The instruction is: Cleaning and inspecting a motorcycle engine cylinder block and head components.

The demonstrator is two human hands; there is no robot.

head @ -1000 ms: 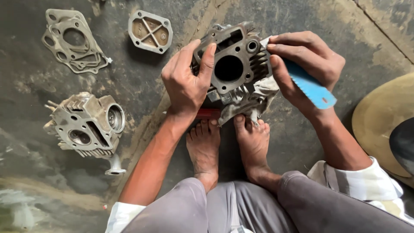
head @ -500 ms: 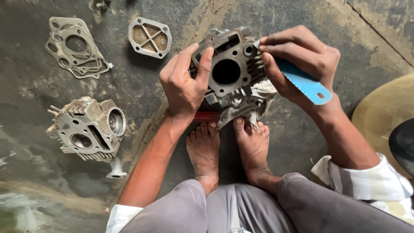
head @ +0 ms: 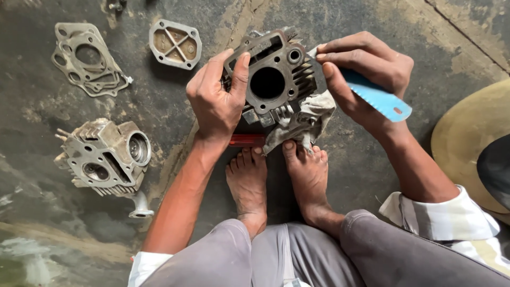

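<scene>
My left hand [head: 215,101] grips the left side of a finned metal engine cylinder block [head: 271,79], its round bore facing up. It rests on a dirty grey rag [head: 303,122] just beyond my bare feet [head: 276,180]. My right hand [head: 366,74] holds a blue saw-edged blade [head: 377,95], its tip against the block's right edge. A red handle [head: 247,140] pokes out under the rag by my toes.
A cylinder head [head: 103,154] lies on the stained concrete floor at left. A thin gasket [head: 87,58] and a square metal cover [head: 175,43] lie at the upper left. A round tan object [head: 467,138] sits at the right edge.
The block and both hands have kept their hold; my right hand with the blade has shifted slightly along the block's right edge. The view has drifted a little.
</scene>
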